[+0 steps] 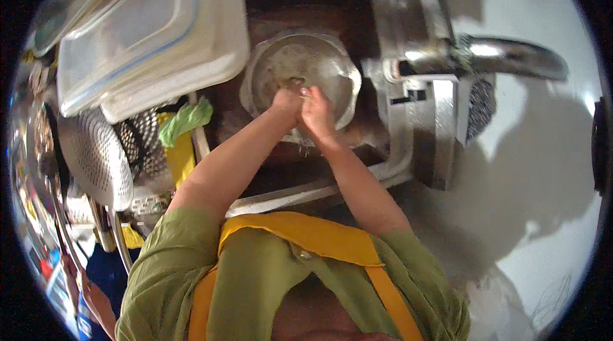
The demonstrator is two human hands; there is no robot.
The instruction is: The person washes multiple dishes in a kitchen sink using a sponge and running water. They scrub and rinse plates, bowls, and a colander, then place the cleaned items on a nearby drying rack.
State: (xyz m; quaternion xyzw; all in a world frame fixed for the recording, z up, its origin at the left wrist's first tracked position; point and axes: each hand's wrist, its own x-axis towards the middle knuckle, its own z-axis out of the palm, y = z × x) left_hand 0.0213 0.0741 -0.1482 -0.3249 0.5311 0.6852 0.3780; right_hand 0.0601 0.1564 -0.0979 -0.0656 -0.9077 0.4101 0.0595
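Note:
Both of my hands meet over a wide metal bowl that sits in a stainless steel sink. Cloudy liquid with pale froth shows inside the bowl. My left hand points down into it, fingers bent and partly hidden. Pressed against its right side is my right hand, with its fingertips curled at the left one. Whether anything small lies between them cannot be made out. A few drips show below the bowl's near rim.
Stacked translucent plastic containers overhang the sink's left side. Below them are a perforated metal ladle and a crumpled green cloth. A metal faucet and a dark scouring pad are at right. Another person's arm shows lower left.

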